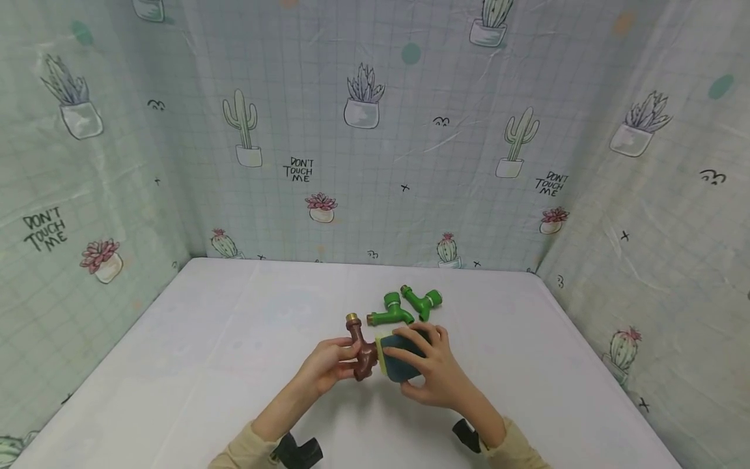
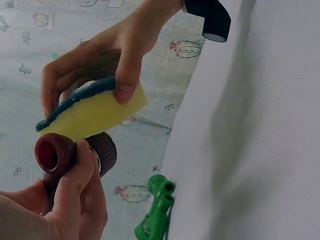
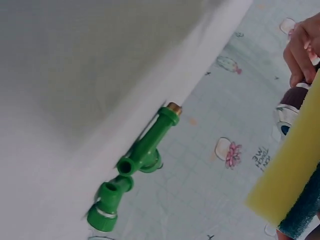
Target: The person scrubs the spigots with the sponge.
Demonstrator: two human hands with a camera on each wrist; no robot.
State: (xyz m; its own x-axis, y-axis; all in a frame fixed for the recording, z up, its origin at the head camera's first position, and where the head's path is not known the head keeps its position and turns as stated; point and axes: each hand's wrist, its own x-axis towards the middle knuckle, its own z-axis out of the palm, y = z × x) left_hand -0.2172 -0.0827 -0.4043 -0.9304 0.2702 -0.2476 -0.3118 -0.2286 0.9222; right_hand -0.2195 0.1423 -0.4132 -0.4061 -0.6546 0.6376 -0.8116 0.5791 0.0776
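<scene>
My left hand (image 1: 333, 365) grips a reddish-brown tap (image 1: 364, 354) with a brass threaded end pointing away. In my right hand (image 1: 436, 371) is a sponge (image 1: 401, 357), yellow on one side and dark green on the scouring side. Fingers spread over the scouring side while the thumb (image 2: 128, 75) curls round the edge. The sponge's yellow face meets the tap's body in the left wrist view. Both things are held up over the white table. Part of the tap lies hidden behind the sponge in the right wrist view.
Two green taps, a nearer one (image 1: 391, 311) and a farther one (image 1: 423, 301), lie on the white table (image 1: 234, 326) beyond my hands. Black wrist mounts (image 1: 299, 451) sit at both sleeves. A cactus-print curtain (image 1: 363, 163) encloses the table's back and sides.
</scene>
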